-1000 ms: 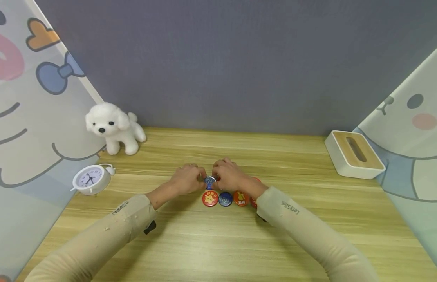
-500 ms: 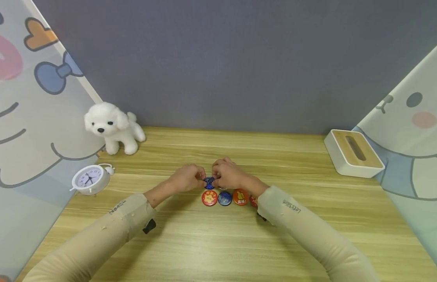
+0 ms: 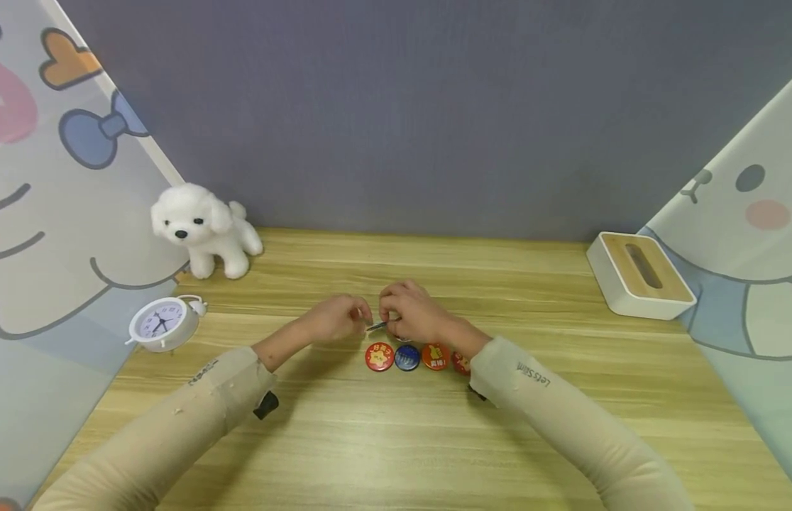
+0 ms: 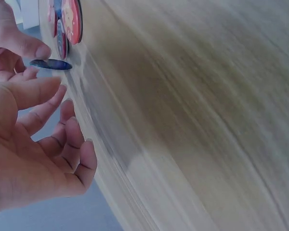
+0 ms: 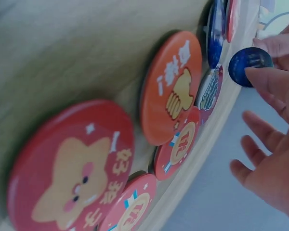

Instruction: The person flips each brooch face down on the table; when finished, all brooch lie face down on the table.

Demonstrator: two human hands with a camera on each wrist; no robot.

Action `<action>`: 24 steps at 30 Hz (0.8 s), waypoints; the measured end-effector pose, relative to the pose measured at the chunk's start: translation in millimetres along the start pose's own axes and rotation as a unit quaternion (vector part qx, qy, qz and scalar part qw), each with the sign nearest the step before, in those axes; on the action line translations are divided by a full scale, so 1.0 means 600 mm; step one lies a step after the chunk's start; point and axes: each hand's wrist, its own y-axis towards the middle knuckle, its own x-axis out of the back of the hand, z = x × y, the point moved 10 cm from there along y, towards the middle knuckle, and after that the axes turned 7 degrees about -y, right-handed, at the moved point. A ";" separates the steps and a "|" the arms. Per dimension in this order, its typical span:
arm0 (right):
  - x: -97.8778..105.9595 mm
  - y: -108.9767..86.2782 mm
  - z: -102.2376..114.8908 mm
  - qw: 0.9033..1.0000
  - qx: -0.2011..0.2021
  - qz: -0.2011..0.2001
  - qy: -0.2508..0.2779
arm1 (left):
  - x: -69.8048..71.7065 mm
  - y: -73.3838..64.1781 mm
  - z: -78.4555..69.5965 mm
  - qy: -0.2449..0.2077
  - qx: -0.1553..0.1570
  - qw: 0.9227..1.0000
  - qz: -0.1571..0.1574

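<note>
A round blue pin badge is tilted nearly edge-on to the head camera, just above the table. My right hand pinches it between thumb and fingers; the right wrist view shows the thumb across the face of this blue badge. Close by on the left is my left hand, its fingers loosely bent and apart from the badge in the left wrist view. Below the hands lie a red star badge, a dark blue badge, an orange thumbs-up badge and another red badge.
Behind that row, red medal badges and a multicoloured badge lie partly hidden by my right hand in the head view. A white toy dog and alarm clock stand left, a tissue box right.
The blue badge has turned from showing its face to nearly edge-on in the head view. My left hand has drawn slightly left, off the badge; the right still holds it.
</note>
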 end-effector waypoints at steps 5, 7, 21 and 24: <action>0.012 -0.006 0.009 0.998 0.031 -0.050 -0.019 | 0.004 -0.002 0.001 -0.025 0.011 1.000 0.003; 0.017 -0.008 0.013 0.997 0.042 -0.069 -0.021 | 0.001 -0.002 0.002 -0.048 0.014 0.999 0.009; 0.033 -0.015 0.013 0.993 0.048 -0.108 -0.029 | -0.016 -0.002 0.020 -0.203 0.085 0.974 0.060; 0.031 -0.014 0.007 0.994 0.028 -0.098 -0.026 | -0.014 -0.003 0.024 -0.214 0.096 0.971 0.050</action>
